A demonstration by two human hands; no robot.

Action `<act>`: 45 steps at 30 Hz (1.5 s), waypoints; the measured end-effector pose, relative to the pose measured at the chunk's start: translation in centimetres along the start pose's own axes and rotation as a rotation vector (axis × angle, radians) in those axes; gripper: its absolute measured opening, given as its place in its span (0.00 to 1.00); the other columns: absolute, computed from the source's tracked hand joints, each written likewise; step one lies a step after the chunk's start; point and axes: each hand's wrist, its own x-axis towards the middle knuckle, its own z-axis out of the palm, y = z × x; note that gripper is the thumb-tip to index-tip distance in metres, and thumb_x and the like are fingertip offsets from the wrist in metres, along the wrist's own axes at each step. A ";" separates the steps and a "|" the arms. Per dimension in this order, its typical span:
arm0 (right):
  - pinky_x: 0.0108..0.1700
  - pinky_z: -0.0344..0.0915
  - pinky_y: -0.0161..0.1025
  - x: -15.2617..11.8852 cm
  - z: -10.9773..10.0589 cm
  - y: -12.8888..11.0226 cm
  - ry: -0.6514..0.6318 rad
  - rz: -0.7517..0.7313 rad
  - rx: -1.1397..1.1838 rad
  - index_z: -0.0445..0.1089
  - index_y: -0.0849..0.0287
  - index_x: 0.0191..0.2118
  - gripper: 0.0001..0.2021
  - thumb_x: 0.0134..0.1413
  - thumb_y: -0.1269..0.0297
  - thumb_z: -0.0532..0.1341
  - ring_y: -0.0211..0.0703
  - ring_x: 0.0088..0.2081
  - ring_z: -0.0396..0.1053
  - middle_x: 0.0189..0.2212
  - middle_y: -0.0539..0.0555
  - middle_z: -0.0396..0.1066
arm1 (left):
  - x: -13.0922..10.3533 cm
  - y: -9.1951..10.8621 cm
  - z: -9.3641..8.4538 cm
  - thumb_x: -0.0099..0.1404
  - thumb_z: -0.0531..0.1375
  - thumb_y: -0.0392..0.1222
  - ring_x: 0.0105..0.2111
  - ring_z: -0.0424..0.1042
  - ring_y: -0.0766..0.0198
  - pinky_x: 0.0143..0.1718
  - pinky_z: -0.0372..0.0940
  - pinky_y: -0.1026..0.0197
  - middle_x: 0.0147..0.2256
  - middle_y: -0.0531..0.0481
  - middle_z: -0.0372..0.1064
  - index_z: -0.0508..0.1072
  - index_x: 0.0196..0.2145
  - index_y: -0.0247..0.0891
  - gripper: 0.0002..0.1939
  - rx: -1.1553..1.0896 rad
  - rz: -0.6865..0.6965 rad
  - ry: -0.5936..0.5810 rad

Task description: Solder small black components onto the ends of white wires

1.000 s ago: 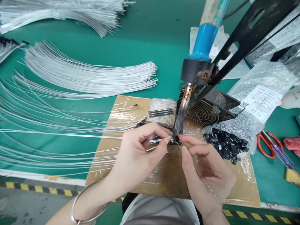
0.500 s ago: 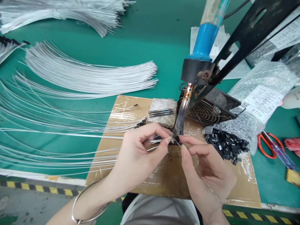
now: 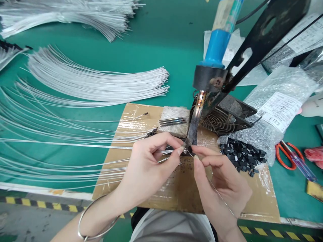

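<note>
My left hand (image 3: 148, 168) pinches the end of a thin white wire (image 3: 118, 147) between thumb and forefinger, just under a soldering iron (image 3: 195, 117). The iron is clamped in a black bracket (image 3: 254, 50) and slants down, its dark tip beside my fingertips. In my right hand (image 3: 222, 185), thumb and fingers grip a strand of solder wire (image 3: 220, 196); it runs across the palm, its front end at the iron's tip. A small black piece (image 3: 189, 149) sits by my right forefinger; whether I hold it cannot be made out. My fingers partly hide the joint.
White wire bundles (image 3: 101, 80) lie on the green table to the left. Behind the iron stands a small fan (image 3: 222, 117). A pile of black pieces (image 3: 242, 156) lies on the cardboard (image 3: 176, 198), near bubble wrap (image 3: 272, 101) and orange-handled scissors (image 3: 280, 158).
The view has shifted slightly. Both hands keep their grips at the iron's tip, with the right hand's solder still reaching toward it.
</note>
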 end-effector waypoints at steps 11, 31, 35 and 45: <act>0.51 0.75 0.37 0.1 -0.4 0.5 -0.032 -0.090 -0.016 0.70 0.55 0.34 0.08 0.57 0.77 0.65 0.40 0.46 0.79 0.45 0.52 0.80 | -0.1 -0.3 -0.1 0.61 0.62 0.36 0.30 0.75 0.62 0.25 0.58 0.62 0.31 0.50 0.79 0.76 0.27 0.38 0.06 0.024 0.018 0.006; 0.48 0.76 0.34 -0.1 -0.2 0.8 -0.024 -0.200 -0.142 0.69 0.57 0.37 0.10 0.56 0.79 0.66 0.38 0.44 0.80 0.44 0.53 0.80 | -0.1 -0.3 0.0 0.61 0.61 0.37 0.31 0.75 0.61 0.26 0.59 0.61 0.31 0.49 0.79 0.76 0.27 0.38 0.05 0.017 0.015 0.000; 0.47 0.76 0.34 -0.1 -0.1 0.8 -0.030 -0.193 -0.143 0.69 0.56 0.37 0.10 0.56 0.78 0.66 0.38 0.44 0.80 0.44 0.53 0.81 | 0.0 -0.3 0.0 0.61 0.62 0.36 0.30 0.74 0.63 0.26 0.60 0.62 0.31 0.50 0.79 0.76 0.27 0.38 0.05 0.011 0.019 0.005; 0.46 0.76 0.33 0.0 -0.1 0.8 -0.004 -0.237 -0.200 0.71 0.57 0.37 0.10 0.55 0.79 0.67 0.38 0.42 0.81 0.42 0.53 0.81 | -0.2 -0.2 0.0 0.62 0.61 0.36 0.30 0.74 0.63 0.26 0.60 0.62 0.30 0.50 0.79 0.76 0.27 0.38 0.06 0.023 0.031 -0.005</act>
